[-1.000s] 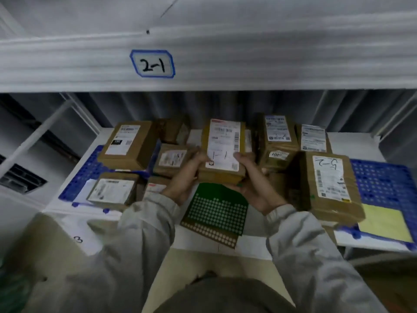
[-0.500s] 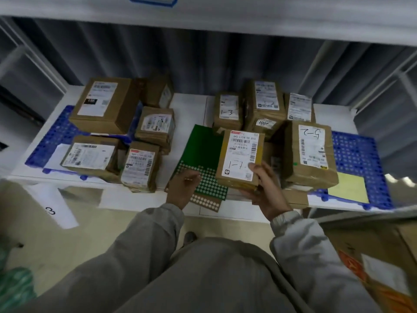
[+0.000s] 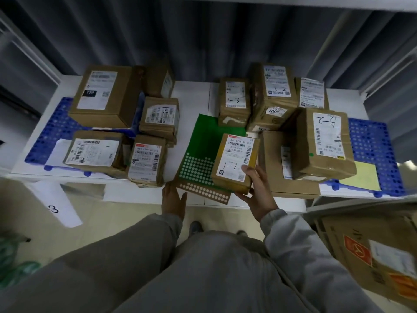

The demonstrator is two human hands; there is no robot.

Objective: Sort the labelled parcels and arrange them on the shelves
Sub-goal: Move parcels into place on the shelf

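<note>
At shelf front edge: left hand (image 3: 173,201) flat, fingers straight, holding nothing, just beside green dotted sheet (image 3: 204,152). Right hand (image 3: 259,193) grips parcel marked 1-1 (image 3: 235,162), thumb on label, parcel over sheet. Behind: parcel marked 1-3 (image 3: 234,101). Left group: parcel marked 15H (image 3: 105,96) on blue mat (image 3: 54,132).

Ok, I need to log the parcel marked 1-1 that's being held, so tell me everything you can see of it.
The 1-1 parcel is a small brown cardboard box, taped, with a white printed label covering its top: barcodes, a red strip at the far edge and "1-1" handwritten near the front. It lies label up, slightly tilted, over the green sheet at the shelf's front. The right hand grips its near right corner, thumb on the label. The left hand is off it.
</note>
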